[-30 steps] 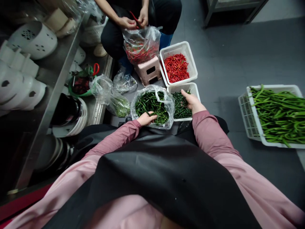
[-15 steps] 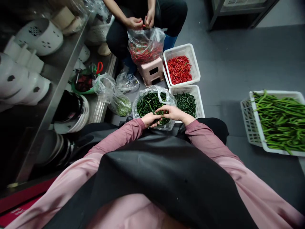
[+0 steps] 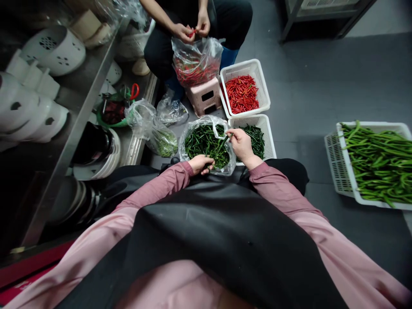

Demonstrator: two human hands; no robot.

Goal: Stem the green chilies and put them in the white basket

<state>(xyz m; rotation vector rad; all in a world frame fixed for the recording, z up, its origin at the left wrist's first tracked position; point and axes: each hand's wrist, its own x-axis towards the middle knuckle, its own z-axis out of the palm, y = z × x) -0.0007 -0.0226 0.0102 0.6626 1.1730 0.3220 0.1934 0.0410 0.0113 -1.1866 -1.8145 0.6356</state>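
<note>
A clear plastic bag [image 3: 183,148] full of dark green chili peppers [image 3: 201,139] stands open between my knees. Over its near left side, my left hand [image 3: 200,164] is closed around some green chilies. My right hand [image 3: 240,143], at the bag's right rim, pinches a green chili [image 3: 229,136] between thumb and fingertips. Just beyond that hand is a white basket [image 3: 270,137] with green chilies in it, partly hidden by my hand and wrist.
A white basket [image 3: 264,92] of red chilies sits behind. Across from me a person's hands [image 3: 193,30] hold a red chili above a bag [image 3: 198,64] on a pink stool [image 3: 204,96]. A basket of long green peppers [image 3: 380,167] stands right; a metal shelf [image 3: 77,107] runs along the left.
My hands have moved apart: the right went right toward the basket with a chili, while the left stayed almost in place. The other person's hands shifted slightly.
</note>
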